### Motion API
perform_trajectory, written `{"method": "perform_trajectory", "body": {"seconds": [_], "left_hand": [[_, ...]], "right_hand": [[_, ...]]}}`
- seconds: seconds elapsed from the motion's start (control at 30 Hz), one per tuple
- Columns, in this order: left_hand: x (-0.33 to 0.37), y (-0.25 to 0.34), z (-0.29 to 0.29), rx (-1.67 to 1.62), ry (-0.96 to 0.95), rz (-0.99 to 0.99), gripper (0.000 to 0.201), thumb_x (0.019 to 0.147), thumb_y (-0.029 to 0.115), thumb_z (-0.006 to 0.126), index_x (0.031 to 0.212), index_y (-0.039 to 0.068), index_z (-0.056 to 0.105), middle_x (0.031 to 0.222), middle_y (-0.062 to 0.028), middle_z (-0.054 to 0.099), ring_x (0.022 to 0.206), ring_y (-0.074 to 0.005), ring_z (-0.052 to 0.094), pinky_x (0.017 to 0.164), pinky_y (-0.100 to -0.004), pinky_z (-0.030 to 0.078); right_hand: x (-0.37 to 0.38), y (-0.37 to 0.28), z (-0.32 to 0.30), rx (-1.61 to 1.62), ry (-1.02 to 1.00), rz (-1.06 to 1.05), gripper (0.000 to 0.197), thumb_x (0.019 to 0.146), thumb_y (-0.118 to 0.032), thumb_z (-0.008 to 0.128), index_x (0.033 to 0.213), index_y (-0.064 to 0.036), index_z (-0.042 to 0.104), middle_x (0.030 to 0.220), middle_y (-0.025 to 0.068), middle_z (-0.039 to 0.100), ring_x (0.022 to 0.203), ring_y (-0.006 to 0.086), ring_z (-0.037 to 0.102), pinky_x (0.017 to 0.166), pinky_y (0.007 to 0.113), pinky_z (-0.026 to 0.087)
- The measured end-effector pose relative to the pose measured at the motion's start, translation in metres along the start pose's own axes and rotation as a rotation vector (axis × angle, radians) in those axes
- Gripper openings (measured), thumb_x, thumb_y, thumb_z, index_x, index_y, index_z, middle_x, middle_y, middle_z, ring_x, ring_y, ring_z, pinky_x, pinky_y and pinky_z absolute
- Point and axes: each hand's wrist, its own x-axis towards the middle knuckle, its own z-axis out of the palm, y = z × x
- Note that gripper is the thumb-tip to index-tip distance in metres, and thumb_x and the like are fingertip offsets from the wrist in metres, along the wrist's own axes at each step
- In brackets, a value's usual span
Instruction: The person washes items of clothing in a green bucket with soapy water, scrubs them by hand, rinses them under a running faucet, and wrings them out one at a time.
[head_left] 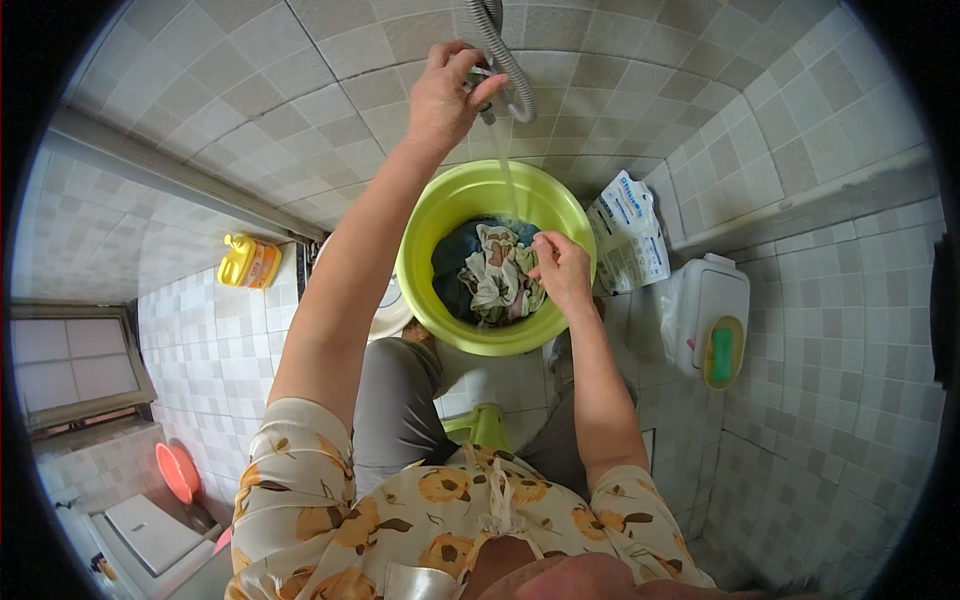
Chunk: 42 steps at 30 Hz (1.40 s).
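Observation:
My left hand (445, 100) reaches up to the wall with its fingers round a tap (487, 115). A stream of water (509, 185) runs from the spout into a yellow-green basin (420, 270). Inside lie wet clothes: a pale patterned garment (497, 270) on top of dark blue cloth (455, 262). Over the basin's right side hovers my right hand (563, 270), its fingers curled together close to the falling water. Whether anything is between those fingertips is hidden.
Right of the basin stand a white-and-blue pouch (630, 235) and a white lidded bin (725, 285) with a green soap bar (721, 352) in a dish. A grey hose (515, 75) hangs beside the tap. A yellow jug (247, 263) sits left; a green stool (487, 425) is below me.

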Motion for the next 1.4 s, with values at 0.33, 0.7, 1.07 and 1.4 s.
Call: {"method": "perform_trajectory", "body": {"seconds": [0.33, 0.7, 1.07, 1.4], "left_hand": [[-0.032, 0.017, 0.019, 0.055, 0.231, -0.047, 0.042, 0.080, 0.034, 0.070, 0.111, 0.008, 0.057, 0.110, -0.0121, 0.054, 0.088, -0.0309, 0.058, 0.072, -0.0377, 0.050], [-0.273, -0.042, 0.106, 0.253, -0.741, -0.706, 0.069, 0.075, 0.034, 0.072, 0.134, 0.015, 0.041, 0.138, -0.0196, 0.036, 0.123, -0.0404, 0.039, 0.093, -0.0534, 0.041], [-0.278, -0.047, 0.144, 0.394, -1.330, -0.805, 0.120, 0.058, 0.058, 0.079, 0.149, 0.030, 0.006, 0.154, -0.0154, 0.000, 0.135, -0.0506, 0.012, 0.095, -0.0682, 0.031], [-0.295, -0.029, 0.173, 0.511, -1.443, -0.448, 0.102, 0.069, 0.048, 0.075, 0.149, 0.026, 0.014, 0.149, -0.0123, 0.022, 0.130, -0.0441, 0.029, 0.096, -0.0629, 0.033]], "right_hand": [[0.005, 0.004, -0.022, 0.002, 0.113, 0.038, 0.029, 0.094, -0.024, 0.052, 0.104, 0.0012, 0.061, 0.090, 0.0090, 0.067, 0.056, 0.0150, 0.065, 0.046, 0.026, 0.049], [-0.006, -0.008, -0.002, 0.077, 0.090, 0.112, 0.027, 0.094, -0.024, 0.052, 0.105, -0.0010, 0.061, 0.077, 0.0078, 0.064, 0.055, 0.0151, 0.064, 0.052, 0.028, 0.047], [-0.028, -0.004, 0.005, -0.093, -0.100, -0.036, 0.021, 0.091, -0.015, 0.057, 0.105, 0.0007, 0.060, 0.080, 0.0098, 0.062, 0.056, 0.0127, 0.060, 0.051, 0.025, 0.045], [-0.046, -0.010, 0.008, -0.241, -0.257, -0.108, 0.022, 0.089, -0.014, 0.059, 0.108, -0.0030, 0.057, 0.096, 0.0113, 0.061, 0.056, 0.0192, 0.057, 0.054, 0.031, 0.046]]}}
